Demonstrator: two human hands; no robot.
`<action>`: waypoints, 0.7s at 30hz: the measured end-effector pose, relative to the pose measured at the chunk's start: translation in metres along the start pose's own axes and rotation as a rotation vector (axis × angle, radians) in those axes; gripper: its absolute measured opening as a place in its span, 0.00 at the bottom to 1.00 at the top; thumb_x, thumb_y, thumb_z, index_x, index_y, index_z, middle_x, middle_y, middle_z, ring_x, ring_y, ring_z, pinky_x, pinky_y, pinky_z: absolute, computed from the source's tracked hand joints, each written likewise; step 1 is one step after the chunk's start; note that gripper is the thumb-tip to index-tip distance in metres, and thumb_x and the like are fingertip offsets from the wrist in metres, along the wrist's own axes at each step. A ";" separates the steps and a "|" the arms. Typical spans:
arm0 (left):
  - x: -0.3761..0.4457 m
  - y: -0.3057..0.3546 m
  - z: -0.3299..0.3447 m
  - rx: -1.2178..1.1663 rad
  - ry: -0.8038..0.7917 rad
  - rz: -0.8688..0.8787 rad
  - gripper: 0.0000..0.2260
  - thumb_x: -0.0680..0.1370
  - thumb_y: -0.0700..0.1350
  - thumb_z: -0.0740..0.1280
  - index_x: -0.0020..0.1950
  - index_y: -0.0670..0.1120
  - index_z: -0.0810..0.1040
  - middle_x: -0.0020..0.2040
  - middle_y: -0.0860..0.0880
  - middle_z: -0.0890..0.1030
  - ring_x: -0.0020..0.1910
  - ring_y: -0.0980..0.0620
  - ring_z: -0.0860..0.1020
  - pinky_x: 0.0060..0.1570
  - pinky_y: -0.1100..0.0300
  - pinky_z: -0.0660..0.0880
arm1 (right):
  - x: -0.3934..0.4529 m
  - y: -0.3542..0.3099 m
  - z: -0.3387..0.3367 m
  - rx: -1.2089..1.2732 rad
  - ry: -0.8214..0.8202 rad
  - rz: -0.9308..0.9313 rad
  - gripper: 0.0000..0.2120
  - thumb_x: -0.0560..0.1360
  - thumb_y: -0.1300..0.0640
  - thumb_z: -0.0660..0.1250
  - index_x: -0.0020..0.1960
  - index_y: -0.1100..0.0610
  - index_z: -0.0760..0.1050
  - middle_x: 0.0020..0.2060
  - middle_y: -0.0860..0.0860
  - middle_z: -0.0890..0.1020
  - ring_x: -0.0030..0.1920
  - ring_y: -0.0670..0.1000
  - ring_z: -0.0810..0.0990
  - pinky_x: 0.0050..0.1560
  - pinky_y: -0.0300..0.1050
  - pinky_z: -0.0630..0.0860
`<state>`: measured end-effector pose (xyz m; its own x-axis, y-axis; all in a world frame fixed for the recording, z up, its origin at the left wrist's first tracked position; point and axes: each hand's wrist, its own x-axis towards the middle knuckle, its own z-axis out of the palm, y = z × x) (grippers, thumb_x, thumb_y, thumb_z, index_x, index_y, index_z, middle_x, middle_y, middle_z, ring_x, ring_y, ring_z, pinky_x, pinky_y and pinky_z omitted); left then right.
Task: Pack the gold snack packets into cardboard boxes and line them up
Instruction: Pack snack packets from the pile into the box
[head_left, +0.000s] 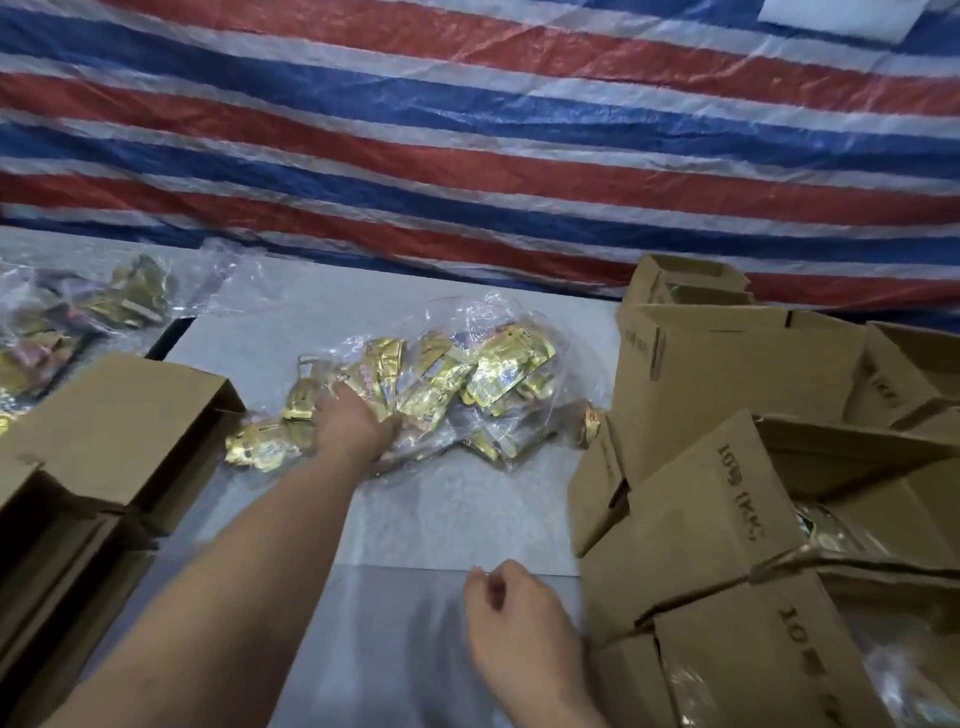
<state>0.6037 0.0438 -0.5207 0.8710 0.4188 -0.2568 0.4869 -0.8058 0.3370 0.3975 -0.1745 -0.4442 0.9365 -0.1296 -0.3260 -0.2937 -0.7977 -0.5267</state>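
Observation:
A heap of gold snack packets (483, 374) lies in and beside a torn clear plastic bag (519, 322) on the white table. My left hand (356, 421) reaches over the left end of the heap and rests on the packets. Its fingertips are buried among them, so I cannot see whether they grip any. My right hand (514, 623) hovers near the table's front edge with fingers loosely curled and nothing in it. Open cardboard boxes (717, 374) are piled at the right. One box (831, 530) shows gold packets inside.
More cardboard boxes (119, 415) stand at the left, their open ends facing right. A second clear bag of gold packets (104, 301) lies at the far left. A red, white and blue striped tarp (467, 130) hangs behind the table (457, 509).

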 end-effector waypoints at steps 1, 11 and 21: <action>0.001 0.000 0.003 -0.022 -0.012 -0.030 0.46 0.73 0.67 0.65 0.75 0.33 0.56 0.70 0.32 0.67 0.66 0.35 0.71 0.64 0.44 0.72 | 0.000 0.002 0.000 -0.007 -0.002 -0.004 0.15 0.79 0.41 0.57 0.43 0.51 0.70 0.44 0.46 0.80 0.42 0.48 0.72 0.42 0.43 0.65; -0.080 -0.003 -0.070 -0.550 -0.062 0.024 0.35 0.76 0.53 0.69 0.77 0.45 0.58 0.52 0.45 0.78 0.39 0.46 0.79 0.35 0.55 0.77 | -0.015 -0.008 -0.025 0.209 -0.010 -0.004 0.09 0.77 0.50 0.63 0.41 0.54 0.75 0.35 0.48 0.80 0.41 0.48 0.78 0.40 0.35 0.71; -0.295 -0.026 -0.168 -0.681 -0.063 0.470 0.28 0.69 0.49 0.67 0.70 0.55 0.70 0.58 0.58 0.73 0.49 0.60 0.78 0.52 0.67 0.73 | -0.064 -0.106 -0.095 1.168 -0.222 0.096 0.25 0.74 0.37 0.62 0.67 0.46 0.68 0.60 0.47 0.76 0.54 0.47 0.77 0.63 0.57 0.73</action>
<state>0.3447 0.0115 -0.3013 0.9981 0.0613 0.0039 0.0243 -0.4526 0.8914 0.3868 -0.1379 -0.2931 0.8813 0.0370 -0.4710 -0.4651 0.2430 -0.8512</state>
